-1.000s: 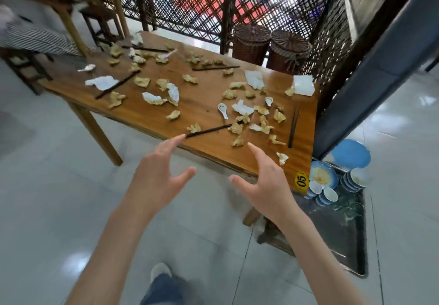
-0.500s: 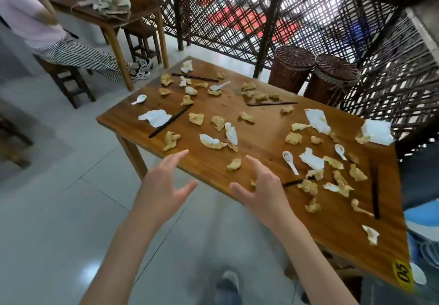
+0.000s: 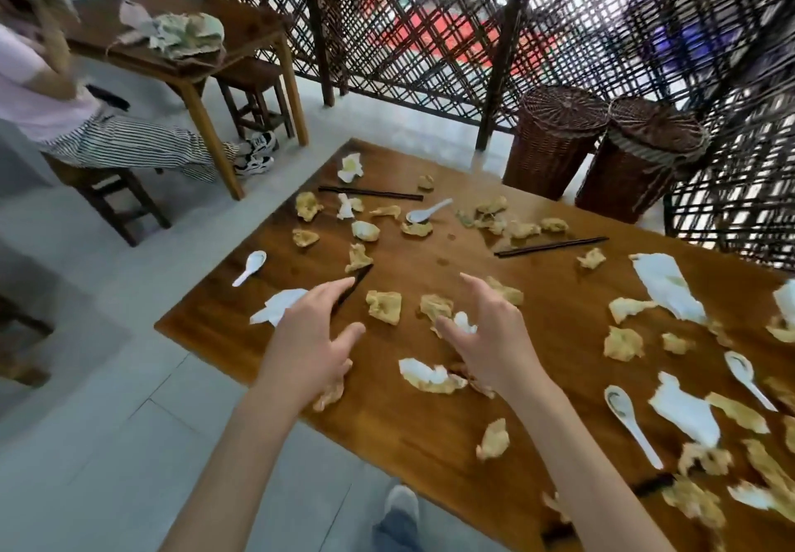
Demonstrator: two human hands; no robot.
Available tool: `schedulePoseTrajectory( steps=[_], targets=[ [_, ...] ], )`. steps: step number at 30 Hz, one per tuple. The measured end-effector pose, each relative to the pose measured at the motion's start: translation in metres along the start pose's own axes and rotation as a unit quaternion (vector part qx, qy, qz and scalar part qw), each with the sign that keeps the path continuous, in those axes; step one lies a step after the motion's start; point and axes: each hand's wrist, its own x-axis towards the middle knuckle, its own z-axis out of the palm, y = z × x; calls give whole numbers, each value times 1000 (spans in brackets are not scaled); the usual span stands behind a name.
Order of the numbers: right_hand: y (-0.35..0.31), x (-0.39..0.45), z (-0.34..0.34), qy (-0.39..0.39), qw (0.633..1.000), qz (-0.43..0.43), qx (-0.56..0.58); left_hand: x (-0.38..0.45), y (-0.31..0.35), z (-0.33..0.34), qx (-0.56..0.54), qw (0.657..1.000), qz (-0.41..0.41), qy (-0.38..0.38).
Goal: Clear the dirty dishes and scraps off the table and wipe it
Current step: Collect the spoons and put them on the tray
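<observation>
view: a single head-worn wide-angle camera; no second view shares the scene
position: above the near long edge of the bench (image 3: pixel 430 435), toward its left end, standing height
facing: forward and steeply down, across the bench to the lattice screen (image 3: pixel 430 22) past its far edge
nearness: close; both forearms rise from the bottom edge, left hand (image 3: pixel 307 347) and right hand (image 3: pixel 486 336) near mid-frame above the bench's near-left part
coverage: left corner and far edge in frame; the right end runs out of frame; floor (image 3: pixel 107 401) fills the left
distortion: straight lines bow toward the borders
</observation>
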Motion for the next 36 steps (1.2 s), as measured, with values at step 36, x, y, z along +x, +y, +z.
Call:
schedulePoseTrajectory(
  steps=[36],
  targets=[
    [-95,231,217,-8,973,228,-32,306,-281,31,127,973,-56,-187]
  ],
)
